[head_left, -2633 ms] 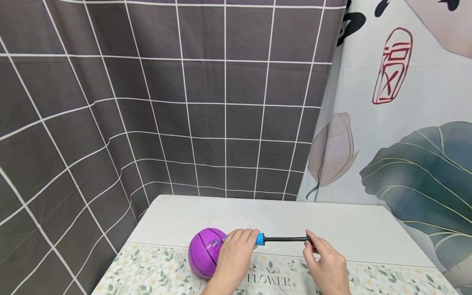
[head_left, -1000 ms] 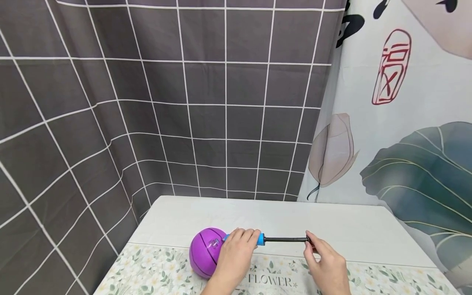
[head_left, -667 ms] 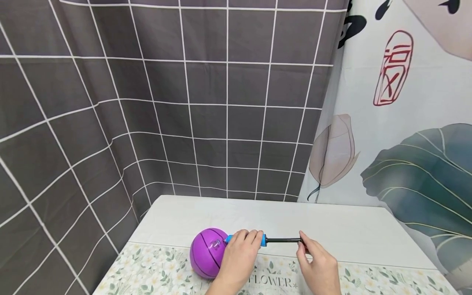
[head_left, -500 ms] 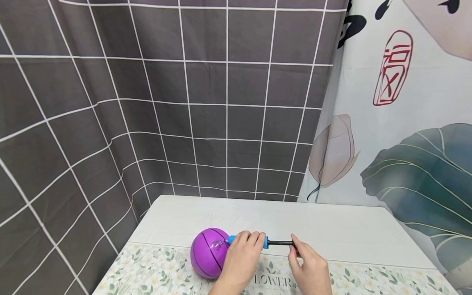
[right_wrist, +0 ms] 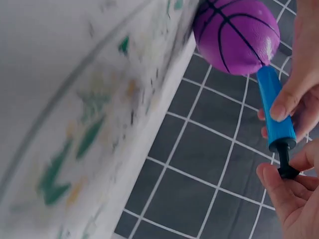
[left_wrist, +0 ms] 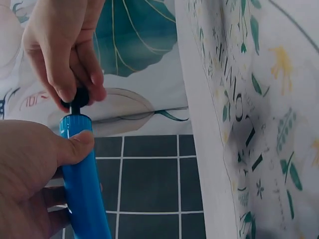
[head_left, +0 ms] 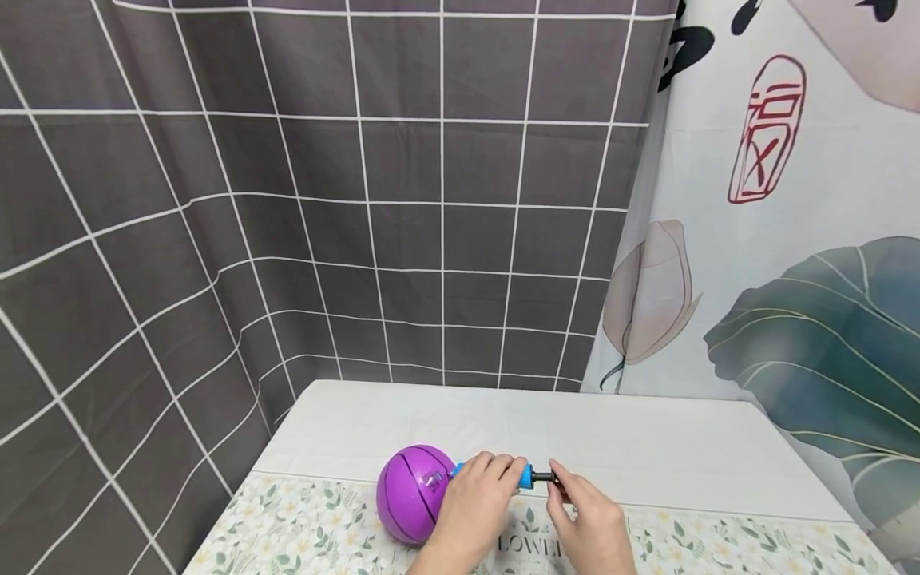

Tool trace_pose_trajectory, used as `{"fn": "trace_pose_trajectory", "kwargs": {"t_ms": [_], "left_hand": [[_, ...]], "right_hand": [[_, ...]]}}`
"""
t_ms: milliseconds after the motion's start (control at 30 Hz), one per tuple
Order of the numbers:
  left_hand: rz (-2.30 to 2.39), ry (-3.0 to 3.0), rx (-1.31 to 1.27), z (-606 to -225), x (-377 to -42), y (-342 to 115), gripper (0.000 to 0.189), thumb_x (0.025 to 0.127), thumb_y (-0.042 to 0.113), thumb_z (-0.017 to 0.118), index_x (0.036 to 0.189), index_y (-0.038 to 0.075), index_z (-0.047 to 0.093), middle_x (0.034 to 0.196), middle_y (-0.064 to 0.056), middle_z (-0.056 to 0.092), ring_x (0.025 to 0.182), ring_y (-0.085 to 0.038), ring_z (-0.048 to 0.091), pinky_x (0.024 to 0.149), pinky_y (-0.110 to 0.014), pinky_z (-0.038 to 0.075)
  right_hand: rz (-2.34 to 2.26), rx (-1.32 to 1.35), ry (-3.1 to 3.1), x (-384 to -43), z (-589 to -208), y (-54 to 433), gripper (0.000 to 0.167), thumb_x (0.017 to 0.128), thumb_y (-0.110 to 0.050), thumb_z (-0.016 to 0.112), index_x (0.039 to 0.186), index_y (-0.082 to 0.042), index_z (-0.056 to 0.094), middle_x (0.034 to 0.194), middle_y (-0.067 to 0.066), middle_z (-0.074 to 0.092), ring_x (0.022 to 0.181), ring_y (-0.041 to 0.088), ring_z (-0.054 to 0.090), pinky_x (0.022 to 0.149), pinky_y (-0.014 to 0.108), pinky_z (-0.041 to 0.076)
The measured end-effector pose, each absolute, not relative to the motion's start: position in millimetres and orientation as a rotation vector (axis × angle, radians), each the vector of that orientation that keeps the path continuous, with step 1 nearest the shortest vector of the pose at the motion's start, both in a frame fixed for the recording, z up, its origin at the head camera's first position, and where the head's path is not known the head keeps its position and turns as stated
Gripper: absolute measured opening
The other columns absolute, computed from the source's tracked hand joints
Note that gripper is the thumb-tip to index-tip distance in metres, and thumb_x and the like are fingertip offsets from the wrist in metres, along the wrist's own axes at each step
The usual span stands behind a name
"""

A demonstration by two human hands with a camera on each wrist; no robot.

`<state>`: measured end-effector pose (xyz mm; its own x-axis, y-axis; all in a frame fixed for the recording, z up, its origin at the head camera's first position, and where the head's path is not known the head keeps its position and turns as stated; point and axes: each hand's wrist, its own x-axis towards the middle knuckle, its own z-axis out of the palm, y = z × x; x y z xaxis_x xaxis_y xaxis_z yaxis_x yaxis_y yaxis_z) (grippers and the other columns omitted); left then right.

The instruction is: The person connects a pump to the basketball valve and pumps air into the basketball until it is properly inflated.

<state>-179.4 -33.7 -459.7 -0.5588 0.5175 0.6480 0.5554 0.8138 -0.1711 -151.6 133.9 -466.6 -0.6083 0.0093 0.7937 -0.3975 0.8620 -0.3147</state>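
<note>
A purple ball with black basketball lines [head_left: 406, 497] sits on the table, left of both hands. The blue barrel of a hand pump [left_wrist: 84, 184] points at the ball, its tip end right at the ball's surface in the right wrist view. My left hand [head_left: 476, 503] grips this barrel, fingers over the top and thumb along the side. My right hand [head_left: 591, 523] pinches the pump's black handle [right_wrist: 288, 172] between thumb and fingers. Only a short length of black rod [head_left: 543, 477] shows between barrel and handle. The left hand hides much of the barrel in the head view.
The table [head_left: 647, 455] has a white back strip and a floral-printed cover with lettering toward the front. Behind it hangs a dark grey curtain with a white grid [head_left: 402, 239]. A white cloth printed with leaves [head_left: 826, 351] hangs at the right.
My right hand has moved left with the handle, so the long rod has slid mostly into the barrel. The left hand, pump barrel and ball have shifted slightly right.
</note>
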Motion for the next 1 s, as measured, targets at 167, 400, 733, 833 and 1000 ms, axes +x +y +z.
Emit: {"fn": "trace_pose_trajectory", "kwargs": {"t_ms": [167, 400, 733, 833, 1000], "left_hand": [[-0.123, -2.294, -0.766, -458.1, -181.4, -43.2, 0.04, 0.083, 0.026, 0.08, 0.12, 0.02, 0.068, 0.108, 0.007, 0.068, 0.095, -0.01, 0.063, 0.086, -0.027, 0.056], [-0.155, -2.32, -0.72, -456.0, -185.9, -52.7, 0.039, 0.083, 0.024, 0.079, 0.12, 0.021, 0.068, 0.109, 0.007, 0.069, 0.098, -0.012, 0.064, 0.088, -0.03, 0.056], [-0.131, -2.274, -0.733, -455.4, -187.2, -50.6, 0.041, 0.081, 0.026, 0.08, 0.12, 0.018, 0.069, 0.107, 0.006, 0.069, 0.095, -0.012, 0.064, 0.086, -0.029, 0.057], [-0.099, -2.249, -0.742, -455.7, -186.6, -48.3, 0.041, 0.08, 0.023, 0.082, 0.119, 0.015, 0.069, 0.106, 0.004, 0.069, 0.093, -0.013, 0.063, 0.088, -0.029, 0.056], [-0.061, -2.255, -0.767, -455.9, -183.3, -42.2, 0.042, 0.08, 0.018, 0.084, 0.12, 0.013, 0.07, 0.107, 0.001, 0.069, 0.093, -0.014, 0.062, 0.089, -0.029, 0.056]], "right_hand": [[0.582, 0.273, -2.135, -154.8, -461.7, 149.2, 0.037, 0.071, 0.008, 0.081, 0.107, 0.001, 0.075, 0.087, 0.008, 0.076, 0.065, 0.012, 0.071, 0.059, 0.015, 0.055], [0.582, 0.202, -2.091, -157.5, -457.5, 174.5, 0.037, 0.073, 0.008, 0.075, 0.109, 0.0, 0.075, 0.093, 0.011, 0.077, 0.07, 0.02, 0.073, 0.062, 0.031, 0.057], [0.662, 0.112, -2.104, -156.2, -456.0, 179.6, 0.037, 0.076, 0.011, 0.073, 0.111, 0.0, 0.074, 0.099, 0.014, 0.076, 0.075, 0.024, 0.074, 0.071, 0.014, 0.055], [0.688, 0.083, -2.115, -155.6, -457.1, 172.5, 0.038, 0.077, 0.011, 0.073, 0.113, -0.001, 0.074, 0.099, 0.013, 0.076, 0.077, 0.024, 0.074, 0.074, 0.011, 0.053], [0.687, 0.14, -2.103, -155.4, -459.9, 158.7, 0.038, 0.076, 0.012, 0.075, 0.111, -0.001, 0.074, 0.098, 0.012, 0.076, 0.075, 0.021, 0.074, 0.071, 0.016, 0.056]]}}
